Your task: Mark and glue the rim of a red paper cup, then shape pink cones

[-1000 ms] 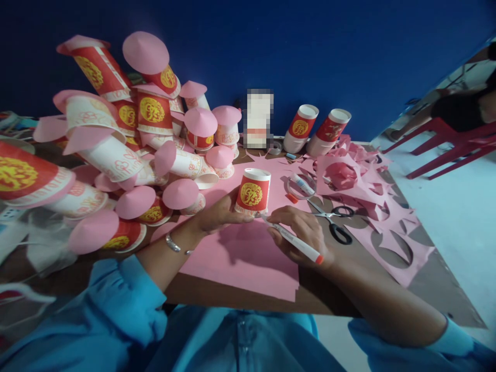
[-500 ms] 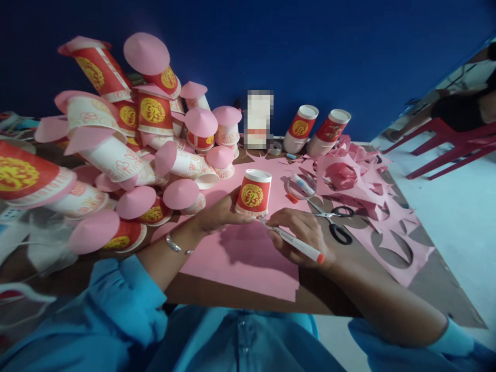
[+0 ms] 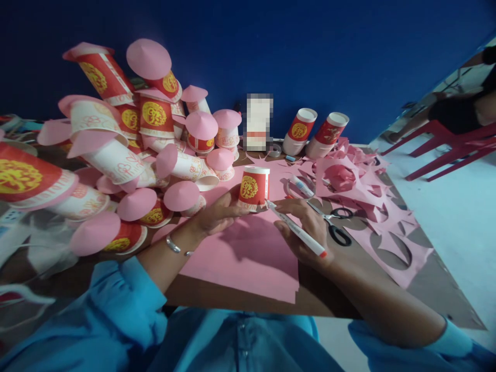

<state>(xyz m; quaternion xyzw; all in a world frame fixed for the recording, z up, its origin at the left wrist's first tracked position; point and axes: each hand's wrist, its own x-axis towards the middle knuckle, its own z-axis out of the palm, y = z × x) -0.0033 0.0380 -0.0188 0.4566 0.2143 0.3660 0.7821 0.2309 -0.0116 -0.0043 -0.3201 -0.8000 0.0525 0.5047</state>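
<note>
My left hand (image 3: 220,213) is closed around the lower left side of a red and white paper cup (image 3: 253,188) that is held upside down, its yellow emblem facing partly left. In my right hand (image 3: 308,227) is a white marker pen (image 3: 296,231) with an orange end. The pen's tip meets or nearly meets the cup's lower right edge, beside a white strip with print. Below both hands lie pink paper sheets (image 3: 240,263). Just right of my right hand are black-handled scissors (image 3: 339,235), partly hidden by the hand.
At left, a large pile of paper cups wears pink cone hats (image 3: 201,125). Two stacks of red cups (image 3: 300,129) stand by the blue wall. Pink paper scraps (image 3: 391,243) cover the right side, near a glue bottle (image 3: 302,185). A person sits on a red stool (image 3: 442,137) beyond.
The cup has turned, so its emblem has shifted left and a white strip shows on the right. My right hand has brought the pen tip up to the cup's lower right edge.
</note>
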